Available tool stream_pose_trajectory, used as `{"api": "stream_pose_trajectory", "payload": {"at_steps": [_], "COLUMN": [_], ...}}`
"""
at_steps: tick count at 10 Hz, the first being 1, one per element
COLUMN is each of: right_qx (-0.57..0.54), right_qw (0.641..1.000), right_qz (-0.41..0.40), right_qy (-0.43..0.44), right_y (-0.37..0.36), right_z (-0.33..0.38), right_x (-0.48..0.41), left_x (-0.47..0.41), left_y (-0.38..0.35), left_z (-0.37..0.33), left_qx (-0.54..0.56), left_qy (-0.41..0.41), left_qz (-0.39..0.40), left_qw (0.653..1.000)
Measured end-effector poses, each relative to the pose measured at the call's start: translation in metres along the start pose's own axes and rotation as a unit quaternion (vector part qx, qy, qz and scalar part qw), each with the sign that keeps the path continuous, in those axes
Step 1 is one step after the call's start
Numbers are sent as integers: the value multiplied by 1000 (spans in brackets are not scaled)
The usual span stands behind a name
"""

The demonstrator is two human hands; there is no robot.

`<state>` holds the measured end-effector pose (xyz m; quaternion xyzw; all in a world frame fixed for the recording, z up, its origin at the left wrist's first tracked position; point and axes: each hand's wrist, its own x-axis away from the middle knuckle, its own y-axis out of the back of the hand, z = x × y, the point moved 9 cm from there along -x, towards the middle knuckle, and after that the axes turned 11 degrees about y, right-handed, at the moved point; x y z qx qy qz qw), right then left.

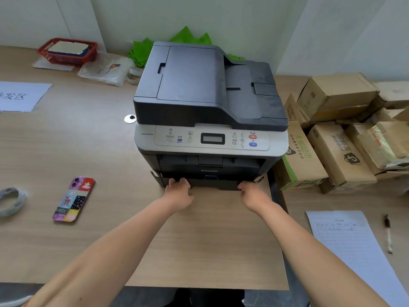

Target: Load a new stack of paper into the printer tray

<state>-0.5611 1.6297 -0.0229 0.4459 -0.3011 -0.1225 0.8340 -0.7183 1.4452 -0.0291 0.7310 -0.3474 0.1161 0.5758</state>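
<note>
1. A multifunction laser printer (pixel 208 111) is sitting on a wood-grain bench (pixel 88 151), its front facing the person; the dark grey document-feeder lid is lying closed on top, and a beige control panel (pixel 211 138) with a small grey display and red and blue buttons is slanting toward the camera.
2. The printer tray (pixel 210 183) is showing as a black plastic drawer front along the printer's base, its long axis running left to right, parallel to the bench's near edge; it is sticking out slightly from the body.
3. The left hand (pixel 179 191) is gripping the tray's front edge near its left end, fingers curled over the lip.
4. The right hand (pixel 252 192) is gripping the same edge near the right end, fingers hooked likewise; both forearms are stretching straight forward.
5. A phone (pixel 74 199) in a glossy patchwork case is lying flat to the left, and a roll of tape (pixel 11 201) is resting at the bench's left edge.
6. Crumpled cardboard boxes (pixel 336 129) are piling up to the right of the printer.
7. A ruled paper form (pixel 349 244) and a pen (pixel 388 233) are lying at the lower right.
8. A red mesh basket (pixel 67 50) and green tissue paper (pixel 143 49) are sitting near the back wall.
</note>
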Motion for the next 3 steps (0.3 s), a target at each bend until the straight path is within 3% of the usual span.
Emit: {"api": "stream_pose_trajectory", "payload": {"at_steps": [3], "right_qx": [10], "right_qw": [1000], "right_qz": [20], "right_qy": [-23], "right_y": [-2], "right_z": [6], "right_x": [-21], "left_x": [-18], "left_y": [12], "left_z": [-3], "left_qx": [26], "left_qy": [22], "left_qz": [22], "left_qw": [999]}}
